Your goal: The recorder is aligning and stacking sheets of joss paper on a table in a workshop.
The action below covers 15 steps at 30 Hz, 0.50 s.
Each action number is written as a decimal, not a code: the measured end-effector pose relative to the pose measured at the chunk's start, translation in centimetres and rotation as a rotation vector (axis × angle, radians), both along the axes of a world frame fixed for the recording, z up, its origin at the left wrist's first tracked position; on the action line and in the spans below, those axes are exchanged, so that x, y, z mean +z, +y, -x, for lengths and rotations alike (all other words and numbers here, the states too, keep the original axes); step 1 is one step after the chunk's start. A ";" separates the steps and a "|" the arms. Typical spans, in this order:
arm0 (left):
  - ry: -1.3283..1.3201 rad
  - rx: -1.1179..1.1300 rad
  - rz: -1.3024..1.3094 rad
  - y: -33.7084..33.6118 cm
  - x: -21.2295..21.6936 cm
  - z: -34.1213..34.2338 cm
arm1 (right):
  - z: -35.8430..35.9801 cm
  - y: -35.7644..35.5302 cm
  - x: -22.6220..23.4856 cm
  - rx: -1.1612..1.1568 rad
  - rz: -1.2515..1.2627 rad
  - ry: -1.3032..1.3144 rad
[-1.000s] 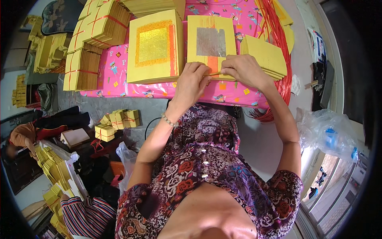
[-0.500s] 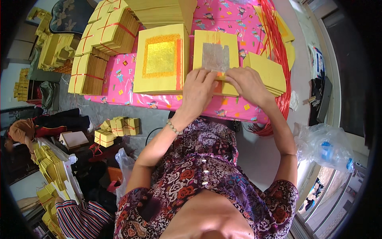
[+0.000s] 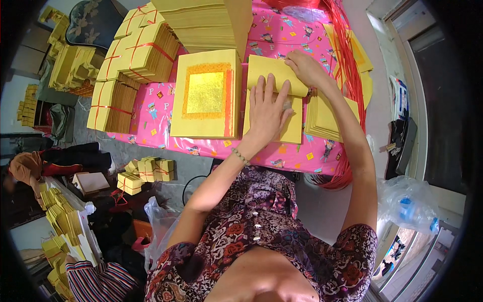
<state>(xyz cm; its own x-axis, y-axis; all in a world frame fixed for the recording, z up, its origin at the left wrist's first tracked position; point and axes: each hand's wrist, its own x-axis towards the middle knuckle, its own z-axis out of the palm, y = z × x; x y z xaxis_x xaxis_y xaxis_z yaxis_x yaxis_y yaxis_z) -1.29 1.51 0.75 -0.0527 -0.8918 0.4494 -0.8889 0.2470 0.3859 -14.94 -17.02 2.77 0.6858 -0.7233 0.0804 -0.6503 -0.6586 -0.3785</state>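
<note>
Left hand flat, fingers spread apart on yellow paper; right hand at paper's far right corner, pinch not discernible. Pink-covered table: strapped bundles along left edge; gold-squared stack close to near edge; just right, paper atop smaller pile.

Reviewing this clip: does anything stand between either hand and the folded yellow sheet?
Nothing visible does. The left hand has its fingers on the folded yellow sheet, and the right hand is at its far right corner. The gold-foil stack and the smaller yellow paper stack lie to either side.
</note>
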 end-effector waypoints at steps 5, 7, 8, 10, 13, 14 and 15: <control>-0.037 0.034 -0.041 -0.8 -1.1 -0.1 | -1.2 0.0 -0.3 -0.060 0.053 0.150; -0.039 0.036 -0.047 -0.9 -1.4 -0.1 | -1.2 -0.2 -0.3 -0.039 0.129 0.182; -0.051 0.038 -0.066 -0.9 -1.5 -0.1 | -1.3 -0.2 -0.3 -0.016 0.204 0.214; -0.061 0.040 -0.088 -0.9 -1.6 0.0 | -1.7 -0.5 -0.2 -0.029 0.126 0.165; -0.053 0.048 -0.081 -1.0 -1.6 0.2 | -2.5 -1.0 -0.3 -0.001 -0.016 0.071; -0.055 0.052 -0.086 -1.1 -1.6 0.2 | -2.6 -1.1 -0.4 0.039 -0.078 0.026; -0.058 0.058 -0.092 -1.1 -1.7 0.2 | -3.0 -1.0 -0.2 0.041 -0.081 0.026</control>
